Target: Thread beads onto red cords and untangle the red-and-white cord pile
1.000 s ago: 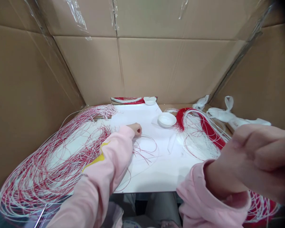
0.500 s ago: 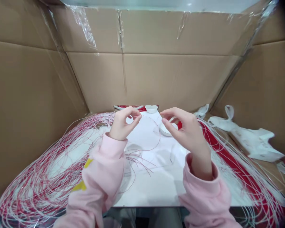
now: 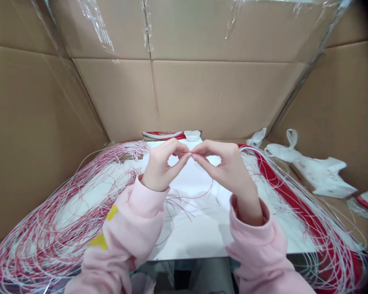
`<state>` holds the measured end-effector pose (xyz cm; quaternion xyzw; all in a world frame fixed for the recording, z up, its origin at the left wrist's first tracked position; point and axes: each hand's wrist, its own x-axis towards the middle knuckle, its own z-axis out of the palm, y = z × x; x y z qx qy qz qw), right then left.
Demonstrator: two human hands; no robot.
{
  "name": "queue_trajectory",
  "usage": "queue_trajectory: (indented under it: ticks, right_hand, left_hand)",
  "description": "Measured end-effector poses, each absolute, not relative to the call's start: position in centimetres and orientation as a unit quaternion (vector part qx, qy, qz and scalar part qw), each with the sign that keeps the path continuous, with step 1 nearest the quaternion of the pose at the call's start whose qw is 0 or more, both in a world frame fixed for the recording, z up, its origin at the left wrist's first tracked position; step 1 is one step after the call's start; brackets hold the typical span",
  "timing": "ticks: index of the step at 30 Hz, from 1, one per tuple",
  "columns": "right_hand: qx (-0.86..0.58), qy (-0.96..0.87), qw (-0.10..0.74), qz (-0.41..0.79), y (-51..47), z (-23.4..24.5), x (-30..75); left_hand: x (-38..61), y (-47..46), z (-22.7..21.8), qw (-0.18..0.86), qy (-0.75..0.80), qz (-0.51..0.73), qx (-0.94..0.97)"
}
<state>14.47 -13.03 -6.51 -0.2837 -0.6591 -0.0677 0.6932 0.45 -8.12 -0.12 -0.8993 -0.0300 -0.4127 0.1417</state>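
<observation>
As left hand (image 3: 159, 168) meets right hand (image 3: 227, 167), their fingers (image 3: 178, 162) pinch a red thread (image 3: 206, 194). It loops above the sheet (image 3: 199, 232).

Left hand (image 3: 161, 169) and right hand (image 3: 222, 165) pinching a thin red thread (image 3: 202, 195) fingertip to fingertip above a white sheet (image 3: 199, 228), red-and-white thread heaps (image 3: 55, 220) on both sides, cardboard walls (image 3: 208, 94) around

Left sleeve (image 3: 131, 228): pale pink sweatshirt fabric, loose and creased along the forearm, drawn in to a ribbed cuff at the wrist.
Yellow marking (image 3: 112, 212): two bright yellow patches sat on the outer side of the left sleeve.
Right sleeve (image 3: 257, 249): the same pale pink, plain, with a wide cuff.
Left hand (image 3: 159, 171), right hand (image 3: 227, 167): both were bare beyond the cuffs.
</observation>
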Motion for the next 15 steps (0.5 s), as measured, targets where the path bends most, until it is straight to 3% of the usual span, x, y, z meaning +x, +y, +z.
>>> queue_trajectory:
  ticks: [9, 15]
  right_hand:
    - [-0.286, -0.642, 0.708, -0.068, -12.8, -6.5, 14.3]
    - [-0.287, -0.612, 0.731, -0.086, -13.2, -6.5, 14.9]
  left_hand:
    - [0.7, -8.6, -0.3, 0.137, -0.023, -0.402, -0.905]
    - [0.5, -5.1, -0.1, 0.036, -0.030, -0.343, -0.938]
